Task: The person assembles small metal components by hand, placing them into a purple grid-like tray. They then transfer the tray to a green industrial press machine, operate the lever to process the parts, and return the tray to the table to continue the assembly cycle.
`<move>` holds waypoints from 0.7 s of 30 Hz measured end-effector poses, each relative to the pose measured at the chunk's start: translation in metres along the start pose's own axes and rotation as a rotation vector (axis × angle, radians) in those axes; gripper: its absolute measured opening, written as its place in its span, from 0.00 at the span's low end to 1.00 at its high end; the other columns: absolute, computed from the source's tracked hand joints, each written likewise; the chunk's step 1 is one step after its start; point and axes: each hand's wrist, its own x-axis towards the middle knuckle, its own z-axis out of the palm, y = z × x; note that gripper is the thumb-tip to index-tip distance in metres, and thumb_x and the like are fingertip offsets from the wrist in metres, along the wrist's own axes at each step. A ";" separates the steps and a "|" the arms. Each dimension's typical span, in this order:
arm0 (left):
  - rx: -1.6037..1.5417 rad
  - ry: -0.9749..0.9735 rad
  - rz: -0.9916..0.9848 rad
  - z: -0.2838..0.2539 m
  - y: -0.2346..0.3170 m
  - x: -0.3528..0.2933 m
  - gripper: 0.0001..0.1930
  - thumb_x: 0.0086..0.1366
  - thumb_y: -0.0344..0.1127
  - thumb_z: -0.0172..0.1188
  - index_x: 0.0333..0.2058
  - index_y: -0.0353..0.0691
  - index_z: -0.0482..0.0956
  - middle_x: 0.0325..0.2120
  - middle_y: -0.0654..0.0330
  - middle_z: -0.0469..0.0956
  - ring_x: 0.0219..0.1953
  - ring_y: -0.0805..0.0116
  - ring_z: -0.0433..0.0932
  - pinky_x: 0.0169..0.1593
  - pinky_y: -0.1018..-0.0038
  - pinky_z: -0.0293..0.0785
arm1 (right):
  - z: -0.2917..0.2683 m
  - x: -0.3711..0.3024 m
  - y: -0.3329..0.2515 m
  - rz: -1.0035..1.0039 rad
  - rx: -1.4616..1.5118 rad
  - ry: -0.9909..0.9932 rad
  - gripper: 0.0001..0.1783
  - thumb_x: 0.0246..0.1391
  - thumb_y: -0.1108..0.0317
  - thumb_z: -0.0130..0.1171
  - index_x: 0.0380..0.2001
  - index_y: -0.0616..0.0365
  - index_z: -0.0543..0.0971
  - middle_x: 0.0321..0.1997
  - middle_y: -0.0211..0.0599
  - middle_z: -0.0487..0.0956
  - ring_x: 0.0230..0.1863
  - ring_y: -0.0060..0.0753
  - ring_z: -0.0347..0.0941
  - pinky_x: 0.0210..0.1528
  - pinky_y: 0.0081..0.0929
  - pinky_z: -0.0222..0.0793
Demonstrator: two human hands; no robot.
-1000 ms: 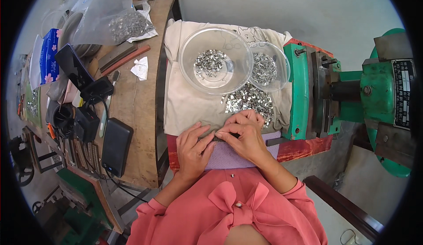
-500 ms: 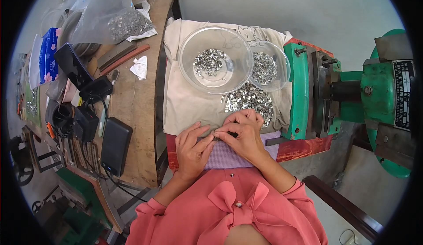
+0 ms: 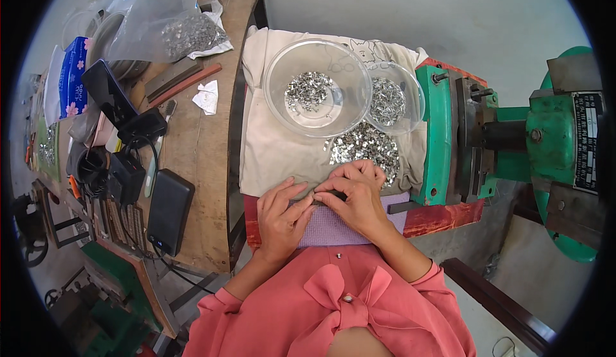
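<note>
My left hand and my right hand meet at the front edge of the cloth, fingertips pinched close together. Whatever lies between the fingers is too small and covered to make out. Just beyond my right hand, a pile of small shiny metal pieces lies on the beige cloth. Behind it stands a large clear plastic tub with similar metal bits at its bottom. Beside that, a smaller clear bowl holds thin silvery metal parts. A purple checked cloth is under my hands.
To the right stands a green machine with a dark metal clamp. At left, a wooden table carries a phone, a black power bank, cables, a blue tissue pack and a plastic bag of grey pieces.
The whole view has shifted slightly. Both hands stay pinched together in nearly the same place, with little visible finger movement.
</note>
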 end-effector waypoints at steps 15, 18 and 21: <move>-0.023 0.001 -0.005 0.000 0.000 0.001 0.14 0.53 0.32 0.72 0.41 0.44 0.86 0.47 0.63 0.81 0.57 0.57 0.75 0.58 0.61 0.65 | -0.005 0.003 0.002 -0.019 0.002 -0.020 0.08 0.46 0.56 0.72 0.28 0.44 0.89 0.34 0.20 0.77 0.49 0.33 0.65 0.56 0.41 0.48; -0.019 -0.002 -0.006 0.000 -0.001 0.000 0.14 0.53 0.32 0.72 0.40 0.43 0.86 0.47 0.63 0.81 0.57 0.57 0.76 0.58 0.61 0.65 | -0.002 0.004 0.000 -0.026 -0.023 -0.004 0.08 0.46 0.56 0.72 0.27 0.44 0.89 0.33 0.19 0.77 0.48 0.33 0.65 0.56 0.41 0.48; -0.022 -0.003 -0.006 0.000 -0.002 0.000 0.14 0.53 0.32 0.72 0.40 0.43 0.86 0.47 0.63 0.81 0.57 0.57 0.76 0.58 0.62 0.65 | -0.002 0.006 -0.003 -0.026 -0.041 -0.006 0.08 0.45 0.56 0.72 0.27 0.44 0.89 0.33 0.19 0.77 0.48 0.33 0.65 0.55 0.41 0.48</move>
